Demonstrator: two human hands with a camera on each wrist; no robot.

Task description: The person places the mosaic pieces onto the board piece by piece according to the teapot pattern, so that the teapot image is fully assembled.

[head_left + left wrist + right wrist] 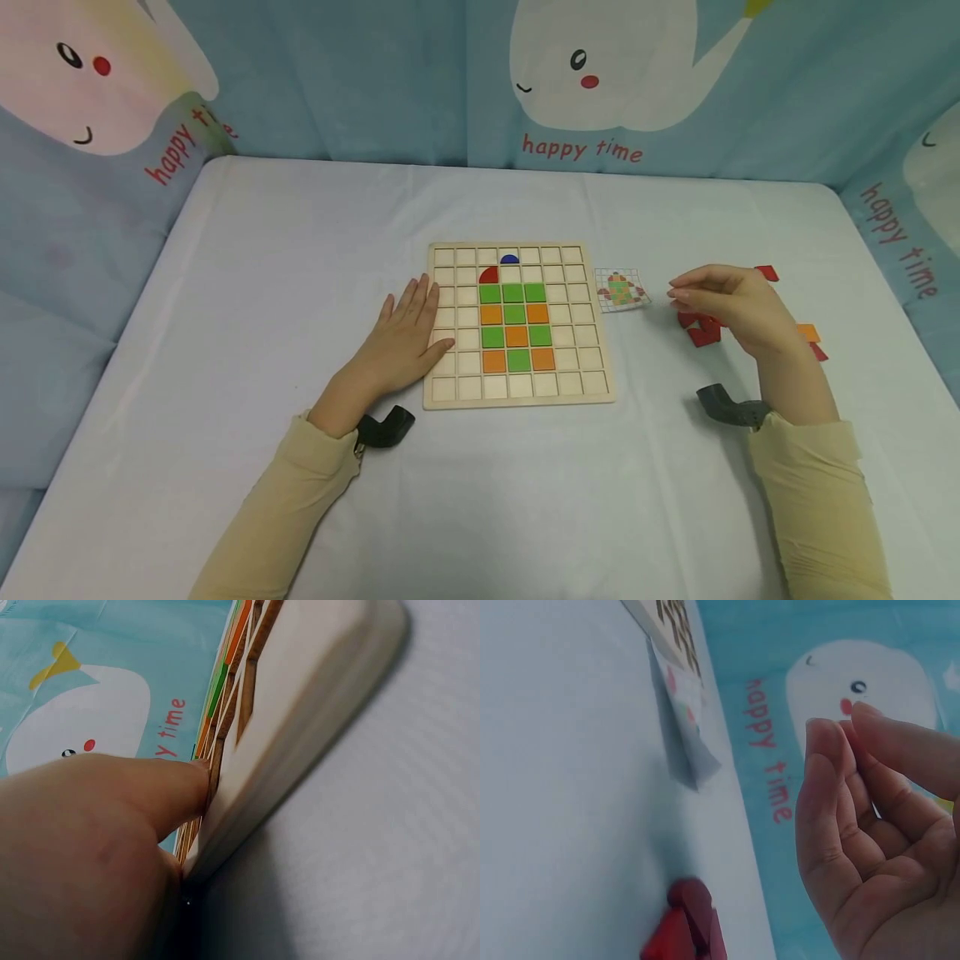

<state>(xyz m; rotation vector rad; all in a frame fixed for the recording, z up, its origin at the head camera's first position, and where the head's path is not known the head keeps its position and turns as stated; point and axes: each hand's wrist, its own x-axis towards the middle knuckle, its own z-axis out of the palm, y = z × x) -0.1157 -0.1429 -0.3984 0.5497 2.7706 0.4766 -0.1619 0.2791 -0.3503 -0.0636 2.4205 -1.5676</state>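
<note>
A wooden grid board (520,406) lies on the white table. Green and orange square tiles (516,337) fill a block in its middle, with a red quarter-round piece (489,275) and a blue half-round piece (510,259) above. My left hand (397,346) rests along the board's left edge, fingers extended, thumb (184,787) over the rim. To the right, my right hand (738,308) hovers over a pile of red pieces (703,332), fingers loosely bent. In the right wrist view its thumb and fingertips come close together, and no piece shows between them.
A small pattern card (621,289) with a curled corner lies beside the board's right edge. Beyond the right hand are another red piece (767,272) and an orange piece (808,333). A blue printed curtain (375,83) hangs behind the table.
</note>
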